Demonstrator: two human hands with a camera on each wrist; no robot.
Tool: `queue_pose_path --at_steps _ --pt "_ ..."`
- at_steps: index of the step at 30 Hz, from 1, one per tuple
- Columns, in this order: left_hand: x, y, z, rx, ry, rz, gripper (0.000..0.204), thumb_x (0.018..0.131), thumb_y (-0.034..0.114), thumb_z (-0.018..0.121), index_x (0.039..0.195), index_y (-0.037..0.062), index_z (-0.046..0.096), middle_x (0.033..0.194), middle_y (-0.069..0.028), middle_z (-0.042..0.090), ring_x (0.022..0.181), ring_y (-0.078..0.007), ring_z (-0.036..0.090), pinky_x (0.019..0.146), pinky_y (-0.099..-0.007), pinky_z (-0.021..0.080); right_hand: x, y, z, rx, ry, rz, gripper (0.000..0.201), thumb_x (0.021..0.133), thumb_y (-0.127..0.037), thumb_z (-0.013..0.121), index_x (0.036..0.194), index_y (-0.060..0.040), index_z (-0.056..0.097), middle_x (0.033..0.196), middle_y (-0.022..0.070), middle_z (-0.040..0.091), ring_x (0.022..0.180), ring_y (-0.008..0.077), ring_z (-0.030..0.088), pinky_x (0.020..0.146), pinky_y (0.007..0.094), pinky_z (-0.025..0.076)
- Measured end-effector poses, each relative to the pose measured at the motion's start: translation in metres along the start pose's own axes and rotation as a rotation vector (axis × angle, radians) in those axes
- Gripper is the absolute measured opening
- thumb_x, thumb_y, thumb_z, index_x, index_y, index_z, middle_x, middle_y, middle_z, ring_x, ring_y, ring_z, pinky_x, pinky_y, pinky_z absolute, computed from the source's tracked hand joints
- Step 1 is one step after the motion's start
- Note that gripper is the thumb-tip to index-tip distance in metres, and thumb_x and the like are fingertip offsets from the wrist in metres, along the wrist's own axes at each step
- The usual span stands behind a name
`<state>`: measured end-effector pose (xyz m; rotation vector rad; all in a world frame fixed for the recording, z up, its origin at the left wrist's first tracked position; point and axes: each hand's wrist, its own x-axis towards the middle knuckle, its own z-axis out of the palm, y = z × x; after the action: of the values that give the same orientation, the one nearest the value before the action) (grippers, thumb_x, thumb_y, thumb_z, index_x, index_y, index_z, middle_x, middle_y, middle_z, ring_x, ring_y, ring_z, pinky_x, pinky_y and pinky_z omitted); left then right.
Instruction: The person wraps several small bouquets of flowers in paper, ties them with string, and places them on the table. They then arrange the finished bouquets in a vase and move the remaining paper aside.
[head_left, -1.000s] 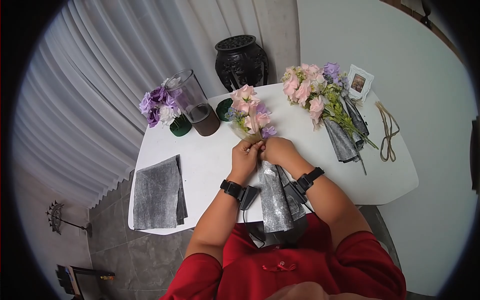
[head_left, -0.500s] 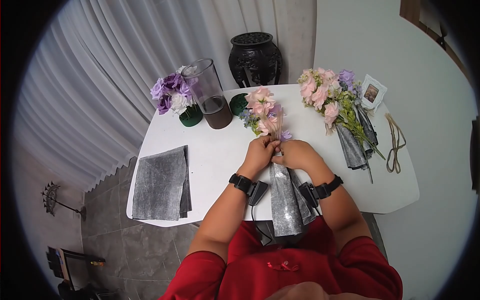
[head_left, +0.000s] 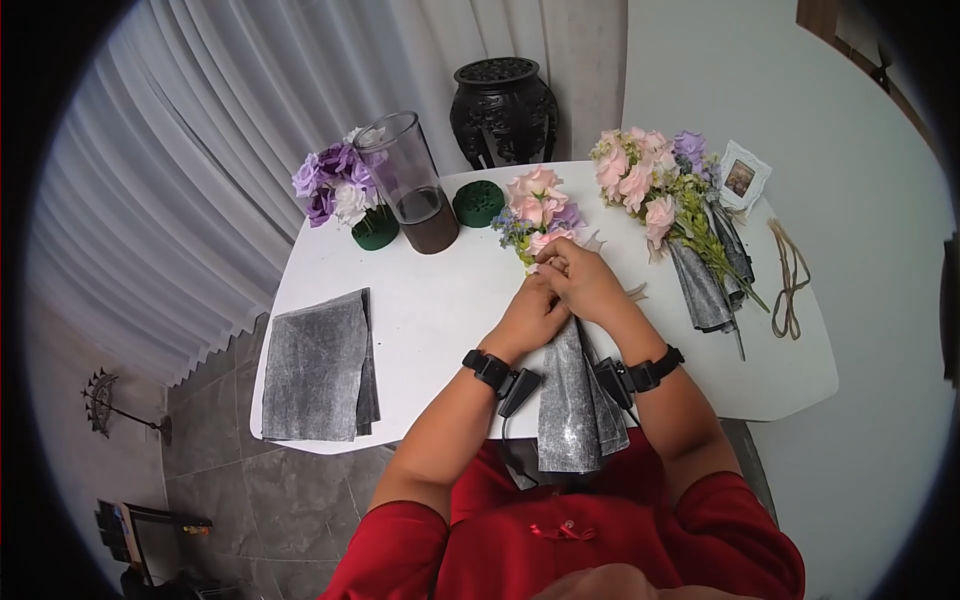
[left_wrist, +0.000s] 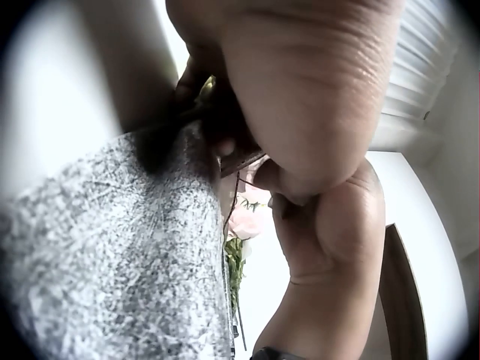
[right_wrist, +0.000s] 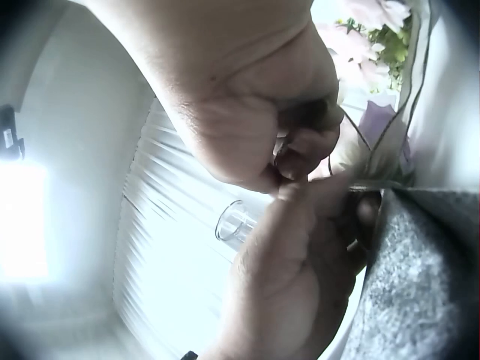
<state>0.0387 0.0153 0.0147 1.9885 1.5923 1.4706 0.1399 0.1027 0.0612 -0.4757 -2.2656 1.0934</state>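
A small bouquet of pink roses and purple blossoms (head_left: 536,205) lies in front of me, its stems wrapped in grey speckled paper (head_left: 575,395) that hangs past the table's near edge. My left hand (head_left: 526,314) grips the bouquet's neck, just where the paper begins. Right above it, my right hand (head_left: 588,285) has its fingers curled and pinches a sheer ribbon at the binding point. Pale ribbon tails (head_left: 638,293) stick out beside the right hand; dark-edged ribbon (right_wrist: 421,64) also shows in the right wrist view. The fingers hide the knot area.
Folded grey paper (head_left: 315,370) lies at left. Behind stand a glass vase (head_left: 405,180), purple and white flowers (head_left: 335,185) and a green foam block (head_left: 479,204). At right are a second bouquet (head_left: 640,180), a white picture frame (head_left: 744,177) and a twine bundle (head_left: 789,285).
The right hand has moved up and over the left hand at the bouquet's neck. The ribbon that stood up before the flowers now spreads to the right. The head view has shifted.
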Motion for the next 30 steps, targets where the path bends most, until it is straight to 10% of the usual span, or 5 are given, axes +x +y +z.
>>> queue_pose_path --at_steps 6,12,23,30 --pt "-0.003 -0.004 -0.008 -0.087 -0.005 -0.409 0.019 0.093 0.013 0.051 0.091 -0.0017 0.063 0.085 -0.0075 0.063 0.079 -0.0157 0.056 0.077 -0.0302 0.045 0.002 -0.013 -0.008 0.579 0.071 0.190 0.023 0.090 -0.022 0.061 0.099 -0.0025 0.053 0.077 0.0037 0.061 0.068 0.0100 0.057 0.063 0.0308 0.050" --pt "-0.005 -0.022 -0.009 -0.284 0.083 -0.577 0.020 0.093 0.015 0.056 0.090 -0.0030 0.065 0.077 0.0012 0.062 0.069 -0.0065 0.050 0.066 -0.0232 0.043 -0.001 0.000 -0.003 -0.104 0.118 0.021 0.020 0.085 -0.019 0.059 0.089 -0.0001 0.058 0.081 0.0209 0.063 0.075 0.0388 0.061 0.067 0.0437 0.048" --pt "-0.004 -0.023 -0.028 -0.666 0.050 -0.655 0.024 0.096 0.020 0.051 0.088 0.0013 0.064 0.077 -0.0020 0.064 0.073 -0.0096 0.055 0.071 -0.0237 0.042 0.003 0.011 -0.034 -0.157 -0.178 0.234 0.027 0.080 -0.024 0.071 0.077 0.0023 0.064 0.065 0.0121 0.062 0.061 0.0188 0.056 0.059 0.0326 0.045" --pt "0.000 -0.006 -0.039 -0.311 -0.010 -0.591 0.024 0.093 0.021 0.056 0.091 -0.0005 0.067 0.080 -0.0036 0.065 0.079 -0.0102 0.057 0.074 -0.0247 0.044 0.005 0.029 -0.029 0.077 -0.286 0.180 0.024 0.080 -0.019 0.073 0.072 0.0012 0.064 0.066 0.0036 0.062 0.059 0.0087 0.053 0.055 0.0259 0.044"
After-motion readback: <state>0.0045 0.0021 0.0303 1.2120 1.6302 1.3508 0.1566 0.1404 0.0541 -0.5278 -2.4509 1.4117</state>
